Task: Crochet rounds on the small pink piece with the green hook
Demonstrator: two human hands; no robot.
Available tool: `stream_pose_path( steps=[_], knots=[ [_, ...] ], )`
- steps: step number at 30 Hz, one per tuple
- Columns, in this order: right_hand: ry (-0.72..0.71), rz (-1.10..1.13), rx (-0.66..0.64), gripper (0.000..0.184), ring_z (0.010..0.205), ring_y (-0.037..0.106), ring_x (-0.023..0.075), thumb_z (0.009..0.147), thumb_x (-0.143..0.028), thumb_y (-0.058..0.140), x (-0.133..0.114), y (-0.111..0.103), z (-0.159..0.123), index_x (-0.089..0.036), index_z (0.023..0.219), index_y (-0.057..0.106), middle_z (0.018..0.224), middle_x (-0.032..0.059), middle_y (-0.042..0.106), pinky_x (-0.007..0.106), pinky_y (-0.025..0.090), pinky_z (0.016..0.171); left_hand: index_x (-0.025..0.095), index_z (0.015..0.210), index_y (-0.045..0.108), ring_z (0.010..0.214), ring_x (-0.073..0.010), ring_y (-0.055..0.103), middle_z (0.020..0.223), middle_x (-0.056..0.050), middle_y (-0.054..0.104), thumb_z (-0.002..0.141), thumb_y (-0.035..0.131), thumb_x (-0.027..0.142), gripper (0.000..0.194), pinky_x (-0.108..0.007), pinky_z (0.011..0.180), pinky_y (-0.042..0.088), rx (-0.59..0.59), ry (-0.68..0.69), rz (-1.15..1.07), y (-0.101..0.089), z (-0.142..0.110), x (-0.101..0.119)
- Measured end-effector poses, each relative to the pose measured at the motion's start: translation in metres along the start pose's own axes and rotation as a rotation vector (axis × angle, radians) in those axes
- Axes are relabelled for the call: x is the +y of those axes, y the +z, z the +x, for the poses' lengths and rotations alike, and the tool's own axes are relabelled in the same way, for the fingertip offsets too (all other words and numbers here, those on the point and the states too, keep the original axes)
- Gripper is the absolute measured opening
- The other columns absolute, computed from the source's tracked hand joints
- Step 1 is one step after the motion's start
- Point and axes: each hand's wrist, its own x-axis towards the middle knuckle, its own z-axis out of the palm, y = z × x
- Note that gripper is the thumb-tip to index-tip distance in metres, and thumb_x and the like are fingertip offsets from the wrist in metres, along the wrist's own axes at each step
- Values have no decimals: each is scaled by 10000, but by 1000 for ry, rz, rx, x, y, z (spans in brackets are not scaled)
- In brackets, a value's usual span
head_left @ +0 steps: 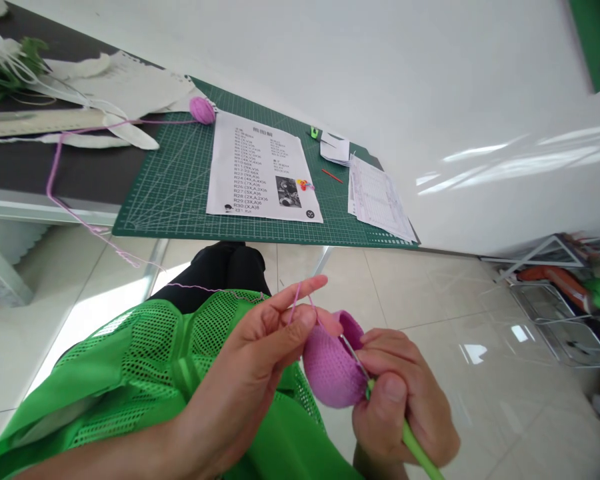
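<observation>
"Pink crochet, rounded like a cup: which way does the crocheted piece (333, 373) face?"

"Its opening is towards the top right of the view, with the closed, bulging side towards the bottom left. It is held between the hands, in front of the green clothing (180, 360)."

"And the hook (353, 355)?"

"Its long axis runs slantwise. The metal tip points up and left, at the rim beside the left fingertips; the green handle (420, 452) slopes down and right."

"What are the fingers doing?"

"On the left hand (265, 337), the index finger is stretched out with yarn (55, 167) over it, while the thumb and middle finger close on the rim. The right hand (407, 393) is curled round the hook, thumb pressed on it, fingers against the piece's right side."

"Any edges close by?"

"The near edge of the cutting mat (180, 180) lies beyond the hands, well apart from them, with floor (420, 293) showing between. More bare floor opens to the right, as far as a metal rack (550, 313)."

"And to the left?"

"The yarn crosses there, from the ball (202, 111) on the mat, over the table (100, 163), down past its edge and across the dark-clothed legs to the left hand."
</observation>
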Motion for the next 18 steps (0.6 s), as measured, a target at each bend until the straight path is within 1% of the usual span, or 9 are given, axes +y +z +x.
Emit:
stream_pose_path(
  steps=[2, 3, 8, 10, 12, 14, 16, 18],
  knots=[
    [19, -19, -18, 255, 822, 698, 163, 1069, -137, 487, 0, -3, 0, -120, 918, 692, 821, 32, 666, 323, 614, 730, 229, 1254, 791, 683, -87, 549, 704, 44, 681, 931, 808, 278, 326, -205, 811, 470, -2, -3, 10, 1, -1, 0],
    [28, -27, -30, 255, 835, 702, 164, 1075, -148, 485, 1, -5, 0, -122, 926, 691, 832, 32, 669, 324, 617, 741, 226, 1249, 793, 672, -91, 529, 678, 51, 650, 924, 815, 289, 332, -215, 802, 460, -21, 1, 28, 1, -2, -1],
    [32, -54, -86, 310, 847, 712, 170, 1110, -271, 452, 8, -15, 4, -149, 944, 684, 846, 30, 672, 339, 622, 759, 216, 1254, 790, 670, -121, 448, 671, 46, 561, 943, 792, 396, 359, -247, 688, 375, -154, 39, 175, -5, -4, -8],
    [17, -52, -99, 322, 817, 711, 177, 1110, -296, 452, 12, -17, 5, -158, 939, 688, 825, 30, 674, 355, 622, 742, 237, 1290, 769, 673, -129, 439, 676, 46, 541, 982, 744, 415, 357, -259, 678, 368, -172, 70, 228, -8, -4, -11],
    [-3, -24, -77, 301, 792, 704, 182, 1098, -267, 473, 15, -15, 7, -155, 935, 700, 796, 30, 678, 357, 612, 717, 274, 1328, 746, 675, -134, 450, 691, 45, 544, 1010, 705, 418, 351, -263, 669, 377, -176, 112, 283, -10, -4, -12],
    [13, 27, -16, 251, 763, 690, 175, 1065, -182, 508, 16, -11, 9, -149, 923, 712, 765, 23, 677, 339, 592, 685, 303, 1359, 725, 682, -140, 480, 711, 39, 571, 1026, 680, 414, 354, -268, 674, 405, -162, 171, 357, -10, -4, -12],
    [58, 77, 32, 226, 725, 671, 161, 1020, -100, 536, 16, -9, 11, -153, 896, 717, 733, 9, 667, 321, 571, 657, 312, 1403, 699, 726, -161, 542, 750, 20, 629, 1040, 656, 407, 378, -287, 720, 450, -145, 219, 440, -9, -4, -11],
    [126, 129, 6, 219, 711, 660, 147, 991, -68, 553, 13, -9, 12, -159, 882, 720, 723, -3, 658, 308, 561, 655, 338, 1453, 663, 740, -163, 548, 838, -1, 681, 1037, 661, 407, 422, -284, 706, 457, -116, 241, 508, -8, -4, -11]
  ],
)
